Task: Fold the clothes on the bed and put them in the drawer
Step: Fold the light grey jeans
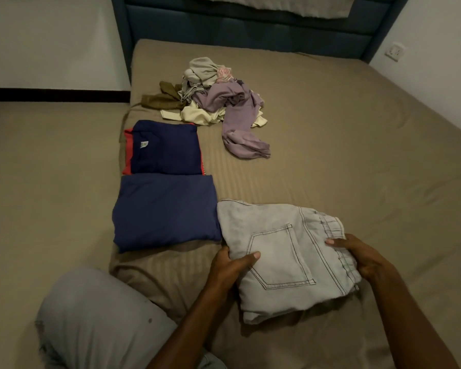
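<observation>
Folded light grey jeans (pixel 282 251) lie near the front of the bed (pixel 357 145), back pocket up. My left hand (pixel 230 265) grips their left edge, thumb on top. My right hand (pixel 357 255) grips the waistband side, thumb on top. Left of the jeans lies a folded blue garment (pixel 165 211). Beyond it sits a folded navy shirt (pixel 165 149) on something red. Farther back is a loose pile of unfolded clothes (pixel 216 102) in lilac, cream, grey and olive.
My knee in pale jeans (pixel 96 320) is at the lower left. A second mattress (pixel 43 182) adjoins on the left. The dark blue headboard (pixel 250 30) and a wall socket (pixel 394 51) are at the back. No drawer is in view.
</observation>
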Available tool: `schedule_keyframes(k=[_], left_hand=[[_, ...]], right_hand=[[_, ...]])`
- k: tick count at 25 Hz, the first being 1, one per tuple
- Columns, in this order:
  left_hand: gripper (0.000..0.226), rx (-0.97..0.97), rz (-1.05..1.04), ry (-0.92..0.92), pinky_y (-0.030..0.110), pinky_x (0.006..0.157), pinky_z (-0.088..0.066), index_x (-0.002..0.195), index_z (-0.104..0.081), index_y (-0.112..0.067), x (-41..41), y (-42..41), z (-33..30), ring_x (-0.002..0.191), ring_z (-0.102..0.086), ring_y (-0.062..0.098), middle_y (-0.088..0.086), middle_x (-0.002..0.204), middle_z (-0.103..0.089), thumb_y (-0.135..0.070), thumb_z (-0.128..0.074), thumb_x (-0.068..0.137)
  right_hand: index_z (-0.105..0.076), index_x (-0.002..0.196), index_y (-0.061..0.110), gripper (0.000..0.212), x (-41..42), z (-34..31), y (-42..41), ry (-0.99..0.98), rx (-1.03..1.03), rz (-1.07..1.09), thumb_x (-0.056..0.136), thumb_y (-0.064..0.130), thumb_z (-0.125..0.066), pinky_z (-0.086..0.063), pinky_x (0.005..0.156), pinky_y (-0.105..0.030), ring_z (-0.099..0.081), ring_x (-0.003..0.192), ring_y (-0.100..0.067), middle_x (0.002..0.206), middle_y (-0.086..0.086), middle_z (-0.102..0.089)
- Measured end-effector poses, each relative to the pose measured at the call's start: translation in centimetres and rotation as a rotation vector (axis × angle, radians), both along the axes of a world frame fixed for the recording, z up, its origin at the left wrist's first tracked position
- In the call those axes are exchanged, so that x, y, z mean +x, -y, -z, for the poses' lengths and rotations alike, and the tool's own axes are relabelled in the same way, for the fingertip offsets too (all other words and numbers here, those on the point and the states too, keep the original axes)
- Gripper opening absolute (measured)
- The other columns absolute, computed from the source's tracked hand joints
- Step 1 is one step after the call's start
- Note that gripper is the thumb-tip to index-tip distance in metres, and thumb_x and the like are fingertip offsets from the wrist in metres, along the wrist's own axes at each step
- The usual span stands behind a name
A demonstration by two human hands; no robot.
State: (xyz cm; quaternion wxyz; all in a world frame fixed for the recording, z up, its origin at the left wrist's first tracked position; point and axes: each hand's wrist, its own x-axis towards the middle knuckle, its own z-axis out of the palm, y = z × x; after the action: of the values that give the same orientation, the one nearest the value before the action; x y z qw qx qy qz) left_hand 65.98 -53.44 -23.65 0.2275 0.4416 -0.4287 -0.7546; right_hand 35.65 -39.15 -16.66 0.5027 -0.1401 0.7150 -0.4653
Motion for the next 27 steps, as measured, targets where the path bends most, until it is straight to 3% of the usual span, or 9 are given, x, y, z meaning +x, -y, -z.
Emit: schedule_keyframes(k=[3, 5, 8, 11, 14, 17, 20, 23, 27], left_hand=[[0.079, 0.017, 0.022, -0.078, 0.045, 0.101, -0.056, 0.130, -0.059, -0.031, -0.2, -0.3, -0.8, 0.112, -0.070, 0.016, -0.010, 0.125, -0.072, -0.031, -0.097, 0.061], [0.088, 0.030, 0.050, -0.115, 0.045, 0.104, -0.054, 0.138, -0.052, -0.033, -0.5, -0.5, -1.8, 0.116, -0.068, 0.016, -0.010, 0.131, -0.068, -0.033, -0.096, 0.061], [0.079, 0.018, 0.051, -0.166, 0.045, 0.102, -0.055, 0.131, -0.055, -0.033, -0.4, 0.2, -3.8, 0.112, -0.069, 0.016, -0.007, 0.126, -0.070, -0.033, -0.092, 0.062], [0.081, -0.037, 0.000, -0.237, 0.049, 0.100, -0.056, 0.131, -0.059, -0.025, 1.0, 1.9, -5.8, 0.109, -0.072, 0.020, -0.002, 0.121, -0.074, -0.035, -0.090, 0.057], [0.077, -0.085, -0.070, -0.233, 0.047, 0.096, -0.058, 0.132, -0.060, -0.018, 4.3, 4.6, -8.1, 0.107, -0.073, 0.024, 0.003, 0.119, -0.075, -0.033, -0.090, 0.062], [0.078, -0.134, -0.128, -0.188, 0.048, 0.095, -0.058, 0.135, -0.059, -0.011, 9.2, 8.9, -9.4, 0.111, -0.072, 0.030, 0.011, 0.124, -0.073, -0.035, -0.089, 0.067], [0.073, -0.205, -0.183, -0.129, 0.046, 0.095, -0.058, 0.139, -0.057, -0.011, 14.7, 14.0, -9.9, 0.114, -0.071, 0.029, 0.011, 0.127, -0.071, -0.031, -0.084, 0.075], [0.054, -0.194, -0.248, -0.029, 0.043, 0.088, -0.059, 0.130, -0.064, -0.012, 18.6, 18.4, -8.4, 0.105, -0.074, 0.030, 0.011, 0.118, -0.075, -0.025, -0.079, 0.080], [0.075, -0.008, -0.341, 0.079, 0.050, 0.092, -0.058, 0.125, -0.069, -0.012, 19.9, 19.5, -3.2, 0.101, -0.074, 0.036, 0.017, 0.118, -0.074, -0.039, -0.087, 0.057]], right_hand=[[-0.062, 0.130, 0.000, 0.056, 0.9, -0.9, -1.0, 0.018, -0.113, 0.057, 0.077, 0.001, -0.078, -0.064, 0.074, -0.039, -0.075, 0.101, -0.034, 0.121, -0.023, -0.072], [-0.063, 0.130, 0.001, 0.045, 1.5, -1.3, -2.0, 0.087, -0.169, 0.110, 0.085, -0.001, -0.062, -0.064, 0.078, -0.046, -0.074, 0.103, -0.037, 0.126, -0.026, -0.069], [-0.062, 0.134, 0.002, 0.046, 2.6, -1.9, -2.4, 0.151, -0.232, 0.164, 0.089, 0.000, -0.057, -0.061, 0.086, -0.054, -0.072, 0.108, -0.039, 0.132, -0.027, -0.065], [-0.074, 0.121, 0.008, 0.040, 4.2, -3.9, -0.8, 0.217, -0.314, 0.177, 0.090, 0.001, -0.051, -0.062, 0.083, -0.053, -0.073, 0.105, -0.037, 0.126, -0.023, -0.069], [-0.067, 0.133, 0.006, 0.045, 6.3, -5.8, 3.2, 0.310, -0.385, 0.115, 0.091, 0.006, -0.050, -0.062, 0.083, -0.054, -0.071, 0.111, -0.039, 0.131, -0.024, -0.067], [-0.056, 0.143, 0.003, 0.053, 9.5, -5.8, 9.5, 0.367, -0.413, 0.016, 0.091, 0.009, -0.058, -0.050, 0.100, -0.062, -0.060, 0.127, -0.043, 0.141, -0.027, -0.058], [-0.054, 0.144, -0.001, 0.045, 13.7, -4.5, 16.5, 0.422, -0.434, -0.101, 0.099, 0.006, -0.050, -0.041, 0.108, -0.065, -0.054, 0.133, -0.046, 0.142, -0.028, -0.057], [-0.057, 0.138, -0.006, 0.041, 17.5, -1.3, 22.5, 0.424, -0.358, -0.163, 0.099, 0.004, -0.055, -0.052, 0.102, -0.057, -0.063, 0.122, -0.043, 0.131, -0.028, -0.065], [-0.064, 0.129, -0.004, 0.039, 19.9, 3.8, 25.5, 0.151, -0.220, -0.049, 0.090, 0.001, -0.068, -0.063, 0.076, -0.039, -0.076, 0.096, -0.033, 0.110, -0.019, -0.076]])
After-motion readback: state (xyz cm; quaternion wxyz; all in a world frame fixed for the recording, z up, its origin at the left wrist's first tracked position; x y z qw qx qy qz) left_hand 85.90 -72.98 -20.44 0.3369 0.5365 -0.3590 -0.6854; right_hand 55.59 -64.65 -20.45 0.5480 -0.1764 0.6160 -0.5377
